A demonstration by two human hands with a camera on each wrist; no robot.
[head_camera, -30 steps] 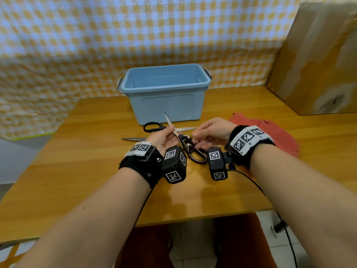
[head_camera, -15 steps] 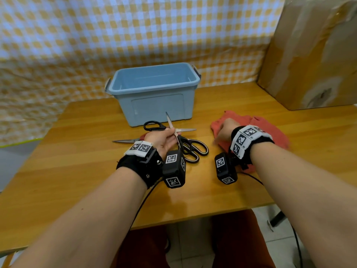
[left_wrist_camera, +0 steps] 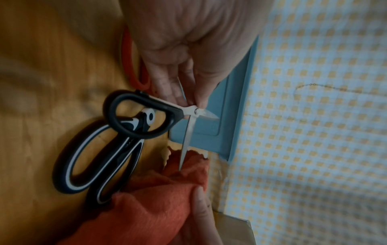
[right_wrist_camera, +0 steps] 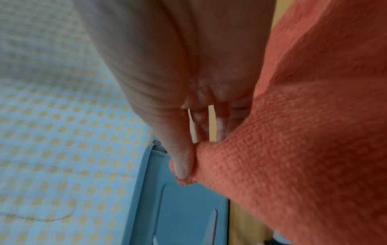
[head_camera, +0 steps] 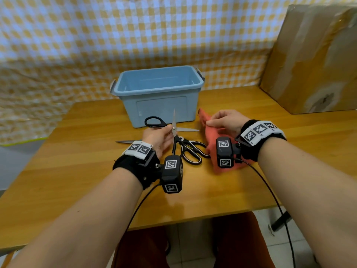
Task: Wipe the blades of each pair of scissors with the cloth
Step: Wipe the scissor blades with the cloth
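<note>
Holding small black-handled steel scissors [head_camera: 170, 125] open before the blue plastic bin [head_camera: 158, 93], the left hand [head_camera: 158, 139] pinches their pivot; the right hand [head_camera: 225, 121] pinches the orange cloth [head_camera: 210, 136] beside it. Wiping looks unstarted, with black-and-white kitchen shears [head_camera: 188, 149] and a third pair [head_camera: 125, 141] lying untouched.

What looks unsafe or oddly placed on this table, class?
The left hand holds the black scissors near the pivot, blades spread wide, one bare point aimed toward the cloth in the right hand. Another blade pokes out beneath the left wrist.

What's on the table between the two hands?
In the head view, the big scissors lie between the left hand and the right hand, their handles beside the cloth.
</note>
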